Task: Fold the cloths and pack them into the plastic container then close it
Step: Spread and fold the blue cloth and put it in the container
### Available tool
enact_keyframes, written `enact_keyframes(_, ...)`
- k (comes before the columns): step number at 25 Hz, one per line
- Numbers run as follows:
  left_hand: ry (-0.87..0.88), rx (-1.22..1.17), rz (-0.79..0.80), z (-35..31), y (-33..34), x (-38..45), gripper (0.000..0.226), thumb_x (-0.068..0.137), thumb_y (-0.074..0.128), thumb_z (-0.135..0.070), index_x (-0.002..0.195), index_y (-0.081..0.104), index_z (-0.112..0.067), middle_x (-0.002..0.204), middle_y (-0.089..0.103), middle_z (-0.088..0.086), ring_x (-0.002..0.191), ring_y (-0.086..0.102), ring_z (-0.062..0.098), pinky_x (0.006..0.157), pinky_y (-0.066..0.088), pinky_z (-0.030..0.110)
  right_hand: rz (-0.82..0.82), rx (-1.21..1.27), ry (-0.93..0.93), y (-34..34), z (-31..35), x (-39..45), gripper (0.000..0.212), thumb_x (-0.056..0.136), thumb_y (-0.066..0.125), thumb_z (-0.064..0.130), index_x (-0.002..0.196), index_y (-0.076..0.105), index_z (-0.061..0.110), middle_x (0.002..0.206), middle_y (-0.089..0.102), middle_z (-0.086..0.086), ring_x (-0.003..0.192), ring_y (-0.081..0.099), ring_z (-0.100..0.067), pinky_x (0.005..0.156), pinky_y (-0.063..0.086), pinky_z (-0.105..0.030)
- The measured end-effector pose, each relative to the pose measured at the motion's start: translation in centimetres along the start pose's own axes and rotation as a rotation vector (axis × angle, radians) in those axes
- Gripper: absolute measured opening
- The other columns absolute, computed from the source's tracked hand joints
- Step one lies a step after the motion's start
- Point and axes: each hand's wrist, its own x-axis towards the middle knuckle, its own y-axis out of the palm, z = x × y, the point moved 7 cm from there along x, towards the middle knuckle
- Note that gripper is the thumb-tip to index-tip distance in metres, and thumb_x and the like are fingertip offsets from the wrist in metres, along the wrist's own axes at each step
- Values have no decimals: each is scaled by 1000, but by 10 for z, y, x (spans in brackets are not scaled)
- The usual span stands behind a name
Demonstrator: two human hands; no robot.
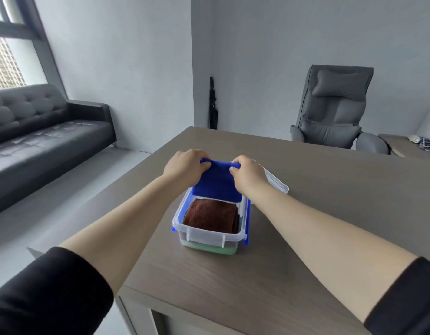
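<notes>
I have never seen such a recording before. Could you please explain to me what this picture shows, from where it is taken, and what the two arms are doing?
There is no machine here: the arms belong to a person in black sleeves, and the single picture comes from a camera worn on the head, looking forward and down.

On the grey-brown wooden desk stands a clear plastic container with blue side clips. Inside it lies a folded brown cloth, and under that something pale green shows through the wall. The clear plastic lid lies on the desk behind the container.

The left hand and the right hand each grip the upper edge of a folded blue cloth, which hangs over the far end of the container.

In the background are a black sofa, a grey office chair and a window.
</notes>
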Motion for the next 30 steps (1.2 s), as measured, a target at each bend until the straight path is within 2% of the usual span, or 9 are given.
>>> enact_keyframes(4,86,76,-38,0,11,-7,20,95,47,-40,105,64,-38,90,64,-4,102,48,20,67,41,32,-24,-230,-34,12,-2,-2,21,99,45,28,113,56,18,114,54,-9,95,57,-30,73,40,-36)
enact_keyframes(9,205,242,-39,-11,14,-13,20,94,49,-39,100,67,-33,72,52,-9,98,47,19,64,33,30,-53,-378,-71,26,-1,-10,20,96,48,17,114,55,14,120,51,-6,112,48,-27,82,40,-40)
enact_keyframes(12,230,369,-6,-18,21,-15,23,95,48,-42,99,67,-30,88,64,-5,100,47,19,67,33,30,-29,-513,-83,28,0,-11,24,95,48,18,117,57,15,123,48,-6,118,40,-28,79,36,-39)
enact_keyframes(15,245,411,-37,-22,17,-18,26,94,52,-47,105,67,-29,111,55,-2,105,46,21,72,40,32,-91,-557,-147,19,8,-14,24,95,48,17,117,57,16,122,48,-5,116,38,-29,76,34,-37)
enact_keyframes(18,355,332,-79,-26,2,-23,27,92,55,-44,115,64,-32,121,52,-8,108,45,18,81,42,31,-103,-554,-263,7,15,-18,30,94,51,18,123,57,23,125,54,0,117,41,-27,84,39,-39)
enact_keyframes(20,418,314,37,-26,1,-25,26,91,56,-41,115,63,-35,118,60,-15,110,43,15,84,38,30,10,-630,-277,5,15,-20,31,94,54,30,124,58,25,126,58,1,120,42,-26,88,39,-40)
enact_keyframes(24,361,407,317,-17,12,-24,44,89,58,-48,131,54,-37,119,61,-11,120,39,14,92,40,33,245,-745,-196,12,6,-28,32,92,55,45,116,58,23,119,61,1,123,38,-24,91,32,-43)
enact_keyframes(27,355,444,374,-17,15,-21,47,89,59,-50,134,50,-39,120,59,-10,120,37,16,88,40,34,274,-779,-197,11,9,-33,27,94,52,45,111,57,24,115,60,1,123,37,-23,90,30,-43)
enact_keyframes(30,356,485,419,-16,20,-17,47,88,60,-53,132,51,-40,119,59,-10,117,37,17,82,37,33,298,-783,-158,11,10,-32,32,95,52,43,121,56,25,121,58,-1,126,35,-24,95,30,-44)
